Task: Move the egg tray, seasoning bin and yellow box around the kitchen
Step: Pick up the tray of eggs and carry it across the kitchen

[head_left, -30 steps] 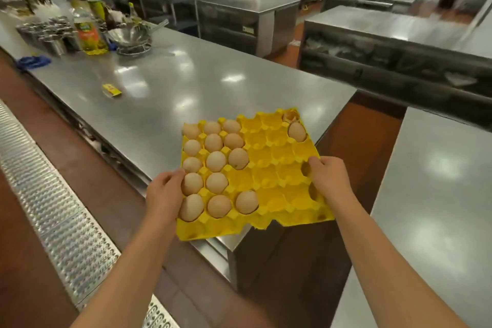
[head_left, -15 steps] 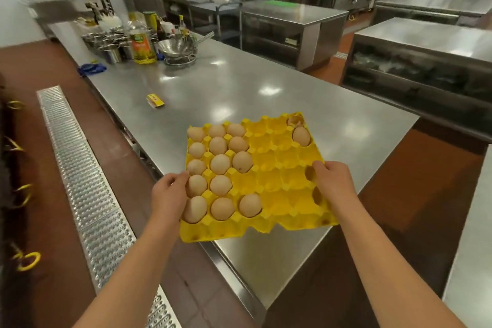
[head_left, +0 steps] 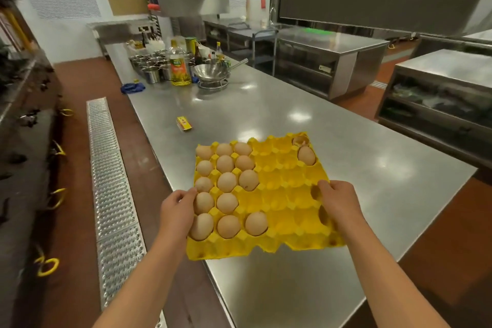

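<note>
The egg tray [head_left: 277,194] has moved further over the steel table [head_left: 346,162] since before. The left hand [head_left: 177,210] and right hand [head_left: 336,205] pinch its two side edges. Its long side points away from the hands, toward the small yellow box [head_left: 184,123] beyond.

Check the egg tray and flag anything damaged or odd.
In the far right corner cup of the egg tray sits a broken eggshell, jagged and open, next to a whole egg. The tray's near edge looks ragged and uneven. Nothing has spilled.
</note>
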The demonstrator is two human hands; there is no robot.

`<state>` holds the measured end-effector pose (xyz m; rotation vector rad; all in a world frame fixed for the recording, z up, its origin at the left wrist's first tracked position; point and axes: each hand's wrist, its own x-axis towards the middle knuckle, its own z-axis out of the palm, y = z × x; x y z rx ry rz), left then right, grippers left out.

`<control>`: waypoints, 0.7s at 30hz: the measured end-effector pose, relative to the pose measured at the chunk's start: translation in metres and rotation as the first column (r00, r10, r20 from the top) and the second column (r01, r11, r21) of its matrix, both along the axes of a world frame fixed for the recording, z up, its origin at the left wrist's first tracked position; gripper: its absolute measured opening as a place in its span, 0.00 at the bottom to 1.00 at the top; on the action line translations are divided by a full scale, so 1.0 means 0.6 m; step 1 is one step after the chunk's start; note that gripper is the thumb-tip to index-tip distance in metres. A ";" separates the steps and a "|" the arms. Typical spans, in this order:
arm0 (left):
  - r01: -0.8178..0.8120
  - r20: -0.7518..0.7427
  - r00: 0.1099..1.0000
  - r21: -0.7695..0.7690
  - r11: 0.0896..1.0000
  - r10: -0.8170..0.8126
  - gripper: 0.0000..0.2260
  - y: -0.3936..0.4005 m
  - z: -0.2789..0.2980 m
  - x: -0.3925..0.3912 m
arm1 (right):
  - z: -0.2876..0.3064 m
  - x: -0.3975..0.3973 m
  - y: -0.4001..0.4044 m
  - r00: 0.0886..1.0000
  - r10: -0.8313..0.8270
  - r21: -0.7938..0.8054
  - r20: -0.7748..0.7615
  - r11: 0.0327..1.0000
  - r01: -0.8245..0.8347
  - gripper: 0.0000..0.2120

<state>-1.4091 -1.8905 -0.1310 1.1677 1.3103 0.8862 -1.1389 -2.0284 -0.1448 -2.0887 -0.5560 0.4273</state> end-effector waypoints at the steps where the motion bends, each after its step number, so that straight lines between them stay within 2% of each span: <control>1: -0.021 -0.002 1.000 0.011 1.000 0.021 0.13 0.001 0.000 0.015 | 0.005 0.018 0.007 1.000 0.020 -0.004 0.004 1.000 -0.020 0.18; 12: -0.247 -0.048 0.968 0.028 0.969 0.248 0.12 -0.053 0.027 0.201 | 0.033 0.231 0.050 0.976 0.218 0.014 0.015 0.976 -0.218 0.17; 15: -0.290 -0.086 0.952 0.045 0.956 0.293 0.11 -0.078 0.038 0.226 | 0.039 0.262 0.056 0.963 0.271 0.027 0.002 0.962 -0.271 0.17; 21: -0.361 -0.058 0.930 0.021 0.932 0.362 0.10 -0.103 0.045 0.224 | 0.051 0.267 0.057 0.934 0.356 0.044 0.024 0.933 -0.357 0.17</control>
